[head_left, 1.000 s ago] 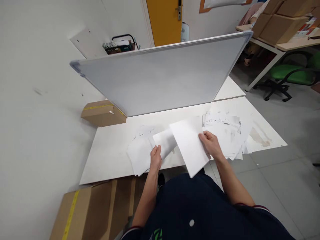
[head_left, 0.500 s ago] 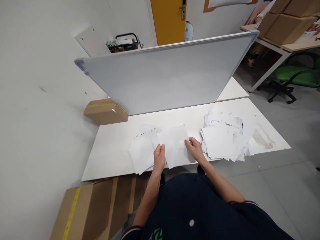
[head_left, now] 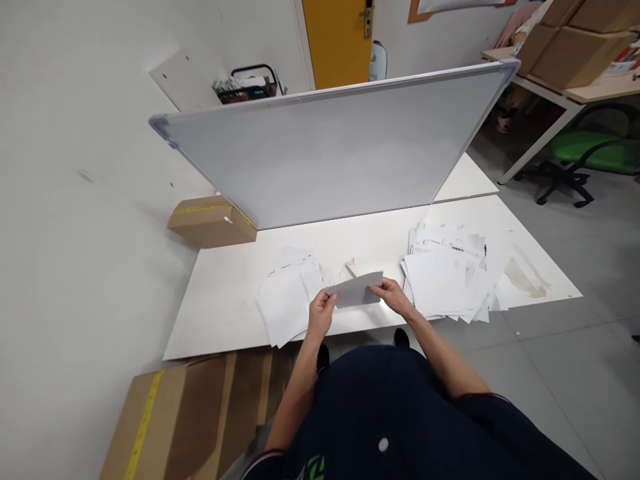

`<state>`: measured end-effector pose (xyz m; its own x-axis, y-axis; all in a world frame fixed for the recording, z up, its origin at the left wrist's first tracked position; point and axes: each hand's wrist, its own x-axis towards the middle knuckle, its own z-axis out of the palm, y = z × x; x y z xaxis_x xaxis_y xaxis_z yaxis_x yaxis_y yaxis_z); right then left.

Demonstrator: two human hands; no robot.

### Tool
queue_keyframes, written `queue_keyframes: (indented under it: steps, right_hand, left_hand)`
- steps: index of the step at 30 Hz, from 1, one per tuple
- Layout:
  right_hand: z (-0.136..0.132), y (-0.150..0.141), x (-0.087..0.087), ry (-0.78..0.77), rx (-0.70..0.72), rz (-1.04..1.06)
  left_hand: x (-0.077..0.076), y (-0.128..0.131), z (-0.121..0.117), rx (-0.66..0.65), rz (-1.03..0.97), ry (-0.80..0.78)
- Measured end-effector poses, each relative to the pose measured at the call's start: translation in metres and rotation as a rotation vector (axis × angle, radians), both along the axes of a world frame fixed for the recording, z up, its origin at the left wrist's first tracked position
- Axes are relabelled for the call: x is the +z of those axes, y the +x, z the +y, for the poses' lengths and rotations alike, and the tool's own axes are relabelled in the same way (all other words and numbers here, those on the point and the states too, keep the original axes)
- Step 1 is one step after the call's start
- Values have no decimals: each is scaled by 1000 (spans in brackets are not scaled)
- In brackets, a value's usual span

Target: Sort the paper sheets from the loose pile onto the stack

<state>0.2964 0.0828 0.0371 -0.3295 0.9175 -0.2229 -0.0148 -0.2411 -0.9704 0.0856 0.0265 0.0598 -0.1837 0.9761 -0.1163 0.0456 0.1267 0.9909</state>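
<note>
A sheet of paper (head_left: 356, 292) is held between my two hands above the front of the white table (head_left: 220, 300), tilted so that it looks narrow. My left hand (head_left: 321, 313) pinches its left end, and my right hand (head_left: 391, 295) pinches its right side. Just beyond the paper lies a small cream-coloured object (head_left: 352, 268), partly hidden by it; its kind I cannot make out. Left of my left hand is a loose stack of white sheets (head_left: 286, 305). To the right of my right hand spreads a larger, untidy pile of papers (head_left: 440, 283).
A whiteboard (head_left: 330, 153) stands upright across the back of the table. At its left end sits a cardboard box (head_left: 213, 223). More cardboard boxes (head_left: 165, 420) are on the lower left by the wall. A green chair (head_left: 590, 150) and a desk with boxes are at right.
Both hands have tipped the sheet, so its broad face now looks like a narrow strip. The small cream-coloured object behind it has come into view. Both paper piles look the same.
</note>
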Motion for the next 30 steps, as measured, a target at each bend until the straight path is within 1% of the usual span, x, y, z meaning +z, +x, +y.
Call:
queue_keyframes:
  steps: [5, 9, 12, 16, 18, 20, 22, 24, 25, 27, 28, 30]
  right_hand:
    - [-5, 1, -33, 32, -66, -28]
    - [-8, 4, -58, 28, -65, -86]
    - [-9, 5, -67, 15, -40, -111]
    - [-7, 8, -66, 60, 1, -128]
    - [-5, 10, -59, 98, 48, -219]
    - [-4, 13, -44, 158, 120, -362]
    - [-3, 16, -20, 285, 207, -541]
    - [-4, 17, 8, 452, 294, -759]
    - [-4, 16, 22, 513, 334, -885]
    - [-5, 12, 45, 558, 425, -1136]
    - [-6, 8, 51, 555, 470, -1240]
    - [-9, 0, 55, 541, 548, -1381]
  left_hand:
    - [-14, 1, -3, -24, 112, -7]
    - [-29, 1, -2, -67, 169, -11]
    - [-38, 0, 0, -70, 185, -13]
    - [-46, -1, 2, -41, 163, -26]
    - [-48, -3, 2, -23, 95, -29]
    - [-51, -6, 2, 3, 3, -36]
    - [-53, -11, 0, 38, -72, -48]
    - [-56, -16, -2, 60, -90, -50]
    - [-57, -18, -3, 60, -67, -42]
    - [-59, -21, -5, 28, 57, -14]
    - [-61, -21, -6, 0, 145, -2]
    - [-67, -18, -7, -77, 313, 9]
